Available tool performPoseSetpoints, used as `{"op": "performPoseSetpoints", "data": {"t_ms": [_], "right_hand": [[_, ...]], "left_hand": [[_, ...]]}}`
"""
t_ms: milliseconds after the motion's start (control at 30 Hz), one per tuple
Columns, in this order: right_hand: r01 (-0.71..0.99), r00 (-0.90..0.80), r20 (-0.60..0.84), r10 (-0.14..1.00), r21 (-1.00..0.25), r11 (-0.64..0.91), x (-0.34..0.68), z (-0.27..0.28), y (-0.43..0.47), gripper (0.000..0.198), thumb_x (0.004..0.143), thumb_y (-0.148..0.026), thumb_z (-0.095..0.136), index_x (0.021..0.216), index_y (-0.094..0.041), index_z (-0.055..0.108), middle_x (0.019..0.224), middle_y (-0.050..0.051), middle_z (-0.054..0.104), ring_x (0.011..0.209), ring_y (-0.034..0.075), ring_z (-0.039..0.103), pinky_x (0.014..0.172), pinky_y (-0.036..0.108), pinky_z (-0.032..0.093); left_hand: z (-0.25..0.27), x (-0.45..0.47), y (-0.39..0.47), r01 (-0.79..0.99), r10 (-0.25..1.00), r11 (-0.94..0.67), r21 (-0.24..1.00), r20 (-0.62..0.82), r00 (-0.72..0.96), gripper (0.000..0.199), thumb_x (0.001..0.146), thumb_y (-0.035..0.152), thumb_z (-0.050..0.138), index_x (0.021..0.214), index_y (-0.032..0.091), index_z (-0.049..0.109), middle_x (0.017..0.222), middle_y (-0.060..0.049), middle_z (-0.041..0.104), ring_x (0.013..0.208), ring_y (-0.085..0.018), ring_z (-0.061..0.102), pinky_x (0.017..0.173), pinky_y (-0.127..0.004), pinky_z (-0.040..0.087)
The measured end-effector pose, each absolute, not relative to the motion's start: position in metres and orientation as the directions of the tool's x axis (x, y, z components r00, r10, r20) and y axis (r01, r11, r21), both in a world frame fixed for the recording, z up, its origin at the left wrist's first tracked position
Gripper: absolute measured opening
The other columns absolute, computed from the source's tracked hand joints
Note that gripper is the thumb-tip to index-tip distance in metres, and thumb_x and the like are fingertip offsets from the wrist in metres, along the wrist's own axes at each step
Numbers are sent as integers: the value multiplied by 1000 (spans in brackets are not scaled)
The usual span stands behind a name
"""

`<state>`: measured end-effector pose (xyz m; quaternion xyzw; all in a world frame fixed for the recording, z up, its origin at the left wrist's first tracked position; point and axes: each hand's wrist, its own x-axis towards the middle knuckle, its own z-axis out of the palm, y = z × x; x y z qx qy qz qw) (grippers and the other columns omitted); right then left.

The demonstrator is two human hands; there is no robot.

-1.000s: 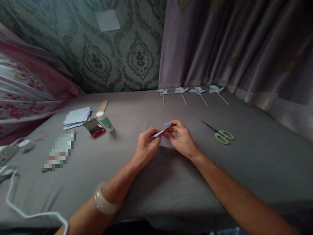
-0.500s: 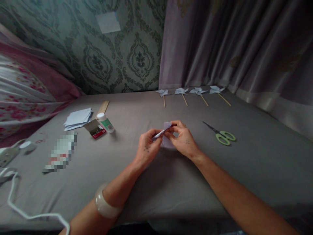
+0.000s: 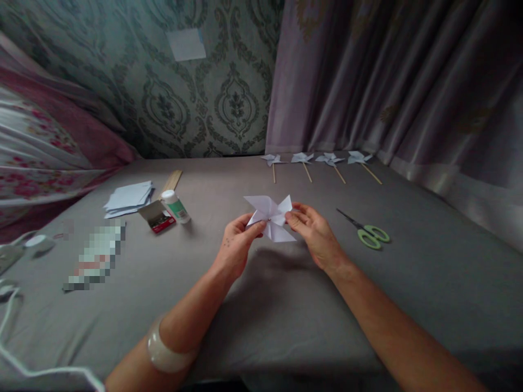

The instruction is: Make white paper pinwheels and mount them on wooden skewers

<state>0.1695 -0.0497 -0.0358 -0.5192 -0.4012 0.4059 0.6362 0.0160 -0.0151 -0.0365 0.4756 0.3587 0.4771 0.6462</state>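
A white paper pinwheel (image 3: pixel 274 208) is held up over the grey cloth, its blades spread and its front facing me. My left hand (image 3: pixel 239 240) is closed on its left side, the thumb lying close to the centre. On the right edge, my right hand (image 3: pixel 314 231) pinches a blade between thumb and fingers. No stick shows on this pinwheel. Green-handled scissors (image 3: pixel 370 234) lie to the right of my right hand, blades pointing away to the left.
Several finished pinwheels on sticks (image 3: pixel 302 158) line the far edge. At left are stacked paper sheets (image 3: pixel 128 197), wooden sticks (image 3: pixel 174 179), a white-and-green glue bottle (image 3: pixel 176 207) and an open small red box (image 3: pixel 161 222). A white cable (image 3: pixel 44 373) runs along the near left.
The folded paper has been turned to show the full pinwheel face with blades spread. My hands have moved slightly apart, and the view has shifted a little.
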Motion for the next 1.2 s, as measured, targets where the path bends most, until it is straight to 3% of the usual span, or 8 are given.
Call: {"op": "performPoseSetpoints", "data": {"t_ms": [100, 433, 767, 1067, 1200], "right_hand": [[-212, 213, 33, 976, -974, 80, 157, -39, -50, 38, 62, -41, 78, 90, -19, 66, 94, 6, 72, 87, 20, 66, 82, 35, 49], [-127, 252, 103, 962, -982, 139, 154, -39, -52, 33, 65, -43, 77, 86, -18, 70, 88, 5, 74, 78, 19, 68, 73, 31, 52], [-110, 194, 70, 978, -990, 93, 153, -40, -56, 37, 59, -40, 81, 88, -19, 72, 94, 7, 75, 87, 24, 68, 81, 36, 52], [-90, 177, 56, 983, -993, 73, 149, -37, -56, 43, 55, -38, 83, 92, -18, 71, 94, 7, 75, 86, 24, 68, 81, 36, 52], [-50, 190, 112, 975, -991, 123, 149, -36, -55, 34, 59, -34, 78, 89, -18, 71, 94, 7, 75, 88, 24, 68, 82, 36, 51]], "left_hand": [[-35, 17, -18, -294, 951, 128, 947, -33, 308, 27, 62, 30, 77, 84, 14, 72, 77, -4, 67, 70, -13, 55, 69, -25, 40], [-34, 18, -19, -359, 943, 234, 903, -122, 309, 29, 59, 34, 81, 76, 14, 71, 70, -2, 66, 62, -9, 54, 62, -22, 39], [-37, 19, -22, -424, 924, 334, 842, -203, 325, 34, 53, 35, 84, 69, 12, 66, 63, -2, 62, 53, -10, 53, 54, -24, 36], [-38, 18, -20, -442, 934, 315, 839, -193, 299, 36, 51, 35, 86, 71, 10, 68, 65, -4, 65, 55, -10, 54, 55, -23, 36], [-37, 19, -19, -425, 923, 333, 842, -199, 330, 33, 54, 34, 85, 68, 11, 67, 62, -2, 64, 53, -9, 53, 53, -22, 35]]}}
